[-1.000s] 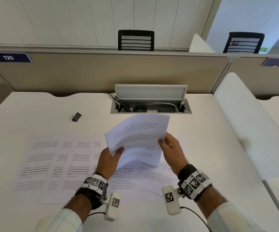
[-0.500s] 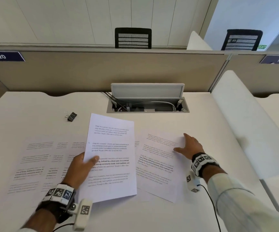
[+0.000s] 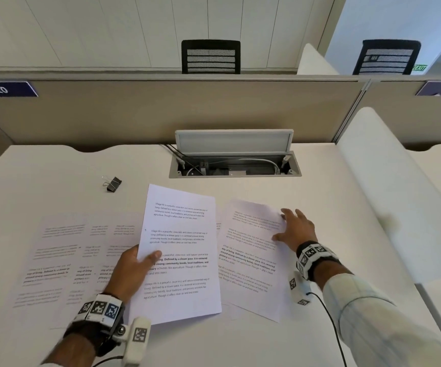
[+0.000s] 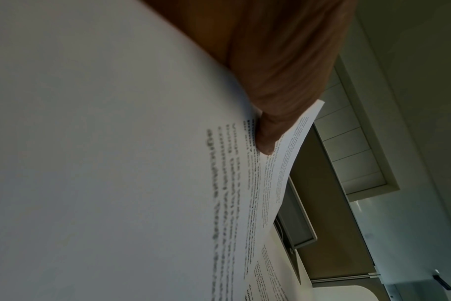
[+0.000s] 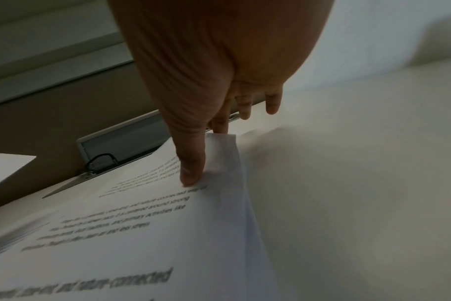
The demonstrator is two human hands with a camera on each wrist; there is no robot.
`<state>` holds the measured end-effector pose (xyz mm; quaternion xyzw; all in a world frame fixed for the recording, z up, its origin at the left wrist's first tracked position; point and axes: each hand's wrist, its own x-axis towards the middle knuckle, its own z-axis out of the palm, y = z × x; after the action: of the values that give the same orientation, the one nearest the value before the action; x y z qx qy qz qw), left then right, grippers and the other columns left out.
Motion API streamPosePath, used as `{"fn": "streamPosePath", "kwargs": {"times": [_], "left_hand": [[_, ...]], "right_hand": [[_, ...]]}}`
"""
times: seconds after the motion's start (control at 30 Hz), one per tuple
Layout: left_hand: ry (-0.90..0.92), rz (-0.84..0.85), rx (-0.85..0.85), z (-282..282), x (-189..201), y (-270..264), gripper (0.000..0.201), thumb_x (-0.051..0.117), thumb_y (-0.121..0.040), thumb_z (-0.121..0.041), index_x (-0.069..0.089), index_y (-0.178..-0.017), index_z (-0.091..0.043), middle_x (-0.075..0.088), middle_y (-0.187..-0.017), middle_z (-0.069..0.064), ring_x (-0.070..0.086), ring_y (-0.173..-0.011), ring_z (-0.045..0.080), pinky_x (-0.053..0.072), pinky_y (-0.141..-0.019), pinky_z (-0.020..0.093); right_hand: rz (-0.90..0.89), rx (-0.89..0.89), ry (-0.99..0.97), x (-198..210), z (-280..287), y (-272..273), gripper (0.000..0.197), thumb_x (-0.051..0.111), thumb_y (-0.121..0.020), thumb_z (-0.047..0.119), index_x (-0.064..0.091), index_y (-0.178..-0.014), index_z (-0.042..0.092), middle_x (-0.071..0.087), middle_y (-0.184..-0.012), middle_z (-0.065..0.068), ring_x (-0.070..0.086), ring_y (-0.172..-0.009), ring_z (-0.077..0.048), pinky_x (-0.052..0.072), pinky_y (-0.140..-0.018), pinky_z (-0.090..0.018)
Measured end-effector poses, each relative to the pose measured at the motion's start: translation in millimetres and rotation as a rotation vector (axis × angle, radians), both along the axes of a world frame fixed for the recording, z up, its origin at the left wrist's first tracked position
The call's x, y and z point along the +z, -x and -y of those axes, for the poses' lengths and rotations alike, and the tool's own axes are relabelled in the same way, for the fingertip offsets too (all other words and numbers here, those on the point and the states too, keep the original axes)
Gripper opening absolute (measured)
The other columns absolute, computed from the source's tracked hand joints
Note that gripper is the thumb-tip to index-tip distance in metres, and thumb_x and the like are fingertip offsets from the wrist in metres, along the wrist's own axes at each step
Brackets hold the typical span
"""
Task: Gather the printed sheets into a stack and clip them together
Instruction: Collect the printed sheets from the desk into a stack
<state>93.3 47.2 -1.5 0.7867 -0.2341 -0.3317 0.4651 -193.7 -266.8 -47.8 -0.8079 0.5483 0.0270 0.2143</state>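
Observation:
Printed sheets lie spread over the white desk [image 3: 320,186]. My left hand [image 3: 145,258] grips a sheet or thin stack [image 3: 179,229] by its left edge, thumb [image 4: 265,142] on top and fingers hidden beneath, its near end resting on the desk. My right hand [image 3: 296,229] lies with straight, spread fingers on the right edge of a separate sheet [image 3: 248,260]. Its thumb [image 5: 191,175] presses the paper and the forefinger touches the far corner; that edge looks slightly raised. Several more sheets [image 3: 55,260] overlap at the left. A black binder clip [image 3: 113,183] lies beyond them, untouched.
A cable box with its lid [image 3: 234,141] up sits at the desk's back edge, below a beige partition [image 3: 161,109]. A white padded divider [image 3: 388,194] bounds the right side. A thin black cable [image 3: 328,319] trails from my right wrist.
A second ago both hands held the sheets raised. My right hand has let go and moved right onto the separate sheet. My left hand has lowered its sheets toward the desk.

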Motion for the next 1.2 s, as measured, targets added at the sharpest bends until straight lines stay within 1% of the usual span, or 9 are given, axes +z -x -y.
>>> {"fn": "streamPosePath", "kwargs": {"times": [0.23,0.33,0.4,0.53,0.63,0.73,0.9,1.1,1.2], "left_hand": [[-0.010,-0.048,0.036,1,-8,-2,0.012,0.070,-0.093,-0.021,0.075,-0.103,-0.018,0.082,-0.093,-0.001,0.077,-0.087,0.024,0.060,-0.079,0.040],[0.005,-0.037,0.033,3,-10,-2,0.008,0.071,-0.092,-0.021,0.075,-0.099,-0.022,0.081,-0.089,-0.007,0.077,-0.086,0.022,0.059,-0.077,0.039],[0.018,-0.049,0.029,6,-9,-1,0.008,0.071,-0.092,-0.021,0.074,-0.099,-0.022,0.082,-0.090,-0.005,0.078,-0.085,0.022,0.060,-0.077,0.040],[0.045,-0.083,0.013,18,-10,6,0.013,0.070,-0.092,-0.021,0.074,-0.105,-0.021,0.081,-0.096,0.000,0.078,-0.087,0.025,0.061,-0.082,0.048],[0.083,-0.146,-0.010,35,-11,18,0.016,0.070,-0.093,-0.021,0.074,-0.108,-0.021,0.081,-0.100,0.003,0.078,-0.090,0.026,0.061,-0.084,0.050],[0.096,-0.226,-0.019,57,-11,37,0.017,0.070,-0.093,-0.023,0.073,-0.110,-0.021,0.081,-0.101,0.003,0.078,-0.091,0.028,0.061,-0.086,0.052],[0.108,-0.303,-0.079,94,-8,80,0.022,0.068,-0.094,-0.030,0.074,-0.110,-0.017,0.080,-0.105,0.006,0.076,-0.097,0.030,0.056,-0.095,0.056],[0.128,-0.386,-0.215,124,3,135,0.046,0.060,-0.092,-0.056,0.073,-0.119,-0.021,0.078,-0.113,0.001,0.074,-0.106,0.023,0.055,-0.098,0.045],[0.152,-0.456,-0.234,129,7,149,0.034,0.069,-0.092,-0.037,0.072,-0.118,-0.016,0.078,-0.114,0.008,0.075,-0.105,0.025,0.056,-0.096,0.046]], "right_hand": [[0.272,-0.232,-0.111,-4,-23,-9,0.060,0.067,-0.089,0.011,0.040,-0.143,0.014,0.060,-0.119,-0.017,0.060,-0.111,-0.040,0.050,-0.089,-0.042],[0.428,-0.367,-0.130,-1,-17,0,0.014,0.067,-0.088,0.011,0.058,-0.099,0.009,0.063,-0.093,-0.006,0.060,-0.089,-0.030,0.043,-0.062,-0.029],[0.528,-0.455,-0.094,8,-9,12,0.020,0.071,-0.085,0.013,0.054,-0.075,0.013,0.059,-0.074,-0.003,0.057,-0.076,-0.027,0.038,-0.054,-0.028],[0.721,-0.557,-0.099,33,11,57,0.029,0.081,-0.077,0.014,0.058,-0.067,0.000,0.060,-0.067,-0.016,0.056,-0.068,-0.024,0.046,-0.061,-0.036],[0.854,-0.600,-0.141,58,20,93,0.026,0.083,-0.078,0.012,0.069,-0.084,-0.010,0.073,-0.088,-0.033,0.064,-0.073,-0.027,0.060,-0.077,-0.052],[0.996,-0.624,-0.188,80,26,122,0.022,0.079,-0.084,0.005,0.072,-0.097,-0.011,0.073,-0.102,-0.033,0.068,-0.082,-0.031,0.058,-0.089,-0.053],[1.131,-0.616,-0.282,87,23,137,0.011,0.076,-0.087,0.006,0.076,-0.096,-0.001,0.076,-0.105,-0.027,0.074,-0.075,-0.029,0.066,-0.074,-0.039],[1.088,-0.581,-0.383,71,0,101,0.020,0.074,-0.089,0.006,0.074,-0.105,-0.007,0.076,-0.108,-0.028,0.073,-0.090,-0.038,0.059,-0.093,-0.058],[1.106,-0.558,-0.412,66,-10,91,0.020,0.070,-0.093,0.008,0.073,-0.108,-0.005,0.076,-0.113,-0.026,0.073,-0.102,-0.045,0.059,-0.094,-0.056]]}}
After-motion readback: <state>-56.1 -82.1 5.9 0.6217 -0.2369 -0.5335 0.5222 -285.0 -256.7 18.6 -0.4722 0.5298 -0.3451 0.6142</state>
